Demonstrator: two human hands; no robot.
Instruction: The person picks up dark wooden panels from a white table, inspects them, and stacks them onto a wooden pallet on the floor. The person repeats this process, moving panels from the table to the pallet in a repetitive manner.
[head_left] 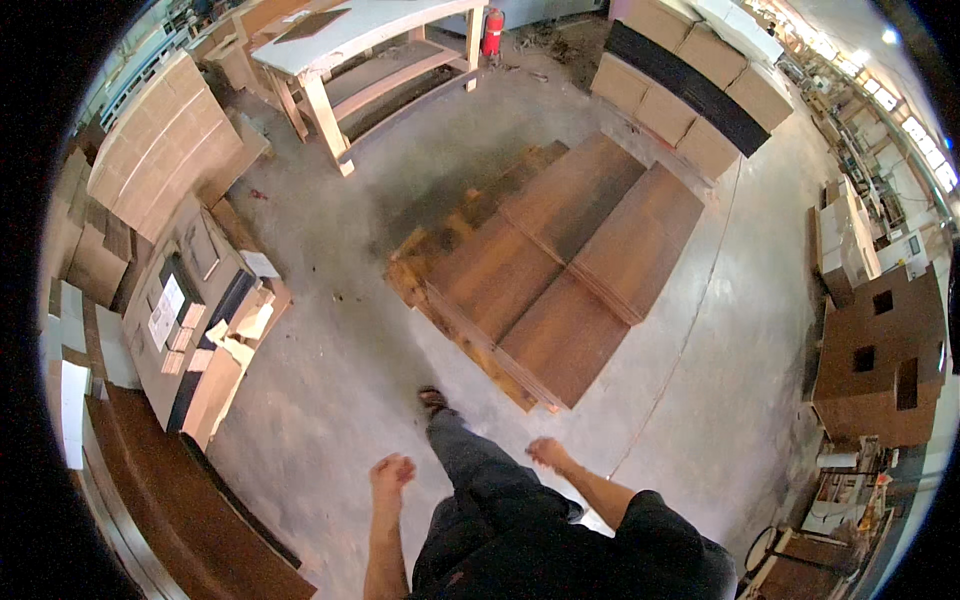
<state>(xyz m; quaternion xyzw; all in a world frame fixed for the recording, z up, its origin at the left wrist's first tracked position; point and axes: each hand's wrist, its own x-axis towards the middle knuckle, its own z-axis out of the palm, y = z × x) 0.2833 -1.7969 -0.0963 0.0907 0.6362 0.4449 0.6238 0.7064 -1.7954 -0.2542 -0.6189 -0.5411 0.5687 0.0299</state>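
Note:
My left hand (392, 472) hangs in the air over the concrete floor, its fingers curled in and nothing seen in them. To the right, my right hand (547, 453) is also loosely closed, with no object showing in it. Both are apart from everything around. Nearest to my right hand is a low stack of brown wood panels (545, 290), laid in two rows on a worn wooden pallet (425, 270). One of my feet, in a sandal (432, 398), is stepping forward near the pallet's close corner.
At left stand a pallet of cardboard pieces and papers (170, 320) and stacked cartons (165, 145). A wooden workbench (360, 40) and a red fire extinguisher (492, 32) are at the back. More cartons with a black band (690, 85) stand far right; a brown cabinet with cut-outs (875, 355) stands right.

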